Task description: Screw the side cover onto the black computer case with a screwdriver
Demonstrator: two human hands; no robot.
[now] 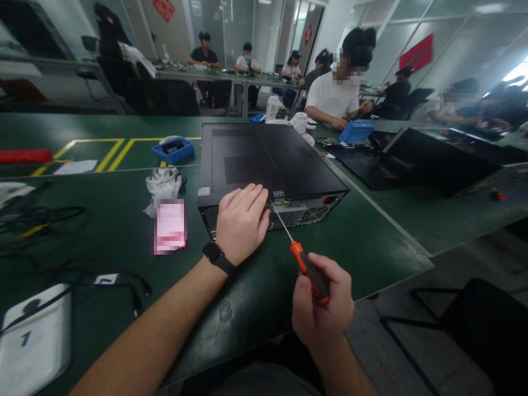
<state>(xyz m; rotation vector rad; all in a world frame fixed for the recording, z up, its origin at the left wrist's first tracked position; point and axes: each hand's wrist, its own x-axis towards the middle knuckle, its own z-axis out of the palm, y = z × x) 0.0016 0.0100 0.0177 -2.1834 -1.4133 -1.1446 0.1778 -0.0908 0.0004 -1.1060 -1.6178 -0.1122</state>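
A black computer case (264,159) lies flat on the green table, its rear panel with the fan grille facing me. My left hand (243,220), with a black watch on the wrist, rests over the near edge of the case, fingers stretched out flat on the top. In my right hand (324,300) is a screwdriver (303,258) with an orange and black handle. Its shaft slants up and left, and the tip meets the rear panel beside my left thumb. Whether a screw sits under the tip is too small to tell.
Left of the case are a blue tray (175,151), white gloves (164,184) and a pink packet (170,228). Black cables (107,269) and a white panel (39,335) lie nearer. A co-worker (336,96) sits across the table. A black chair (478,324) stands at right.
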